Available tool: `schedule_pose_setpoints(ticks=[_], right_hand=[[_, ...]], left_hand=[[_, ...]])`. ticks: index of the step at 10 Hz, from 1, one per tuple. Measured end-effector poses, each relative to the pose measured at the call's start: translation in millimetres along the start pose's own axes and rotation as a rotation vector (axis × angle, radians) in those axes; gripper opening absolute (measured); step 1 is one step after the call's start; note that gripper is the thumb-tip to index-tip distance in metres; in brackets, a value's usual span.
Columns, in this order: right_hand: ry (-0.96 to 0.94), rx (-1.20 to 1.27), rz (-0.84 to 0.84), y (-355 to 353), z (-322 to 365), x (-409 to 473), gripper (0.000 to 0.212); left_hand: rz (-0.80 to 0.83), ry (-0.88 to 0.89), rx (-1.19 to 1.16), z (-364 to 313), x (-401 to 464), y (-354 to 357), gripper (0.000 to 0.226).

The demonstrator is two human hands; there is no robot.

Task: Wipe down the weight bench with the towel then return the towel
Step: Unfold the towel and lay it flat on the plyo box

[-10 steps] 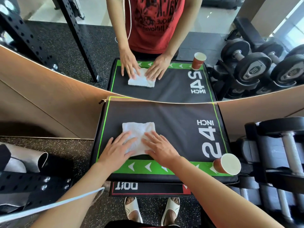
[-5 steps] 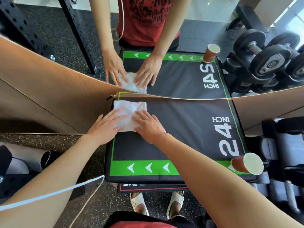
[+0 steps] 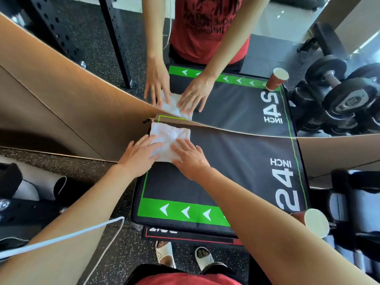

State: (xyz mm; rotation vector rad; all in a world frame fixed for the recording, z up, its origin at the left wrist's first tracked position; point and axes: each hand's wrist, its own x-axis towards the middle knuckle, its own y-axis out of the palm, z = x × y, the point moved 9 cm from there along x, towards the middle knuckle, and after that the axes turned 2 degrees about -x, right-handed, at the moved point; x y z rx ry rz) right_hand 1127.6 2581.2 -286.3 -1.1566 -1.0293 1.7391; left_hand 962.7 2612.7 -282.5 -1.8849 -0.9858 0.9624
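Head view: nearest the camera, two feet in white sandals (image 3: pixel 203 256) stand on the speckled floor (image 3: pixel 115 262) just short of the tabletop (image 3: pixel 236 161), a black padded surface with a green arrow band along its near edge and "24 INCH" printed toward its right side. A white cable (image 3: pixel 67 236) crosses the left forearm, to the left of the tabletop's near corner. At the tabletop's near right corner a red paper cup (image 3: pixel 313 222) lies tipped, its white mouth facing the camera. Farther along, both arms reach to the tabletop's far left corner, where the white towel (image 3: pixel 169 133) lies folded flat, its far edge close to the mirror (image 3: pixel 236 95). The left hand (image 3: pixel 138 156) presses on the towel's near left part with fingers (image 3: pixel 152 146) straight and spread wide, some of them hanging past the tabletop's left edge. The right hand (image 3: pixel 190 158) presses on the towel's near right part, fingers likewise flat and spread, holding nothing curled; the towel shows beyond and between both sets of fingertips. Beyond the tabletop the mirror repeats hands, towel and cup, and to its right sit black dumbbells (image 3: pixel 347 97).
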Motion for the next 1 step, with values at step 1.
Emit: schedule_pose_setpoints(ticks=[1], right_hand=[[-0.041, -0.047, -0.029, -6.9, 12.1, -6.7, 0.055]], left_hand=[[-0.165, -0.088, -0.009, 2.1, -34.8, -11.7, 0.049]])
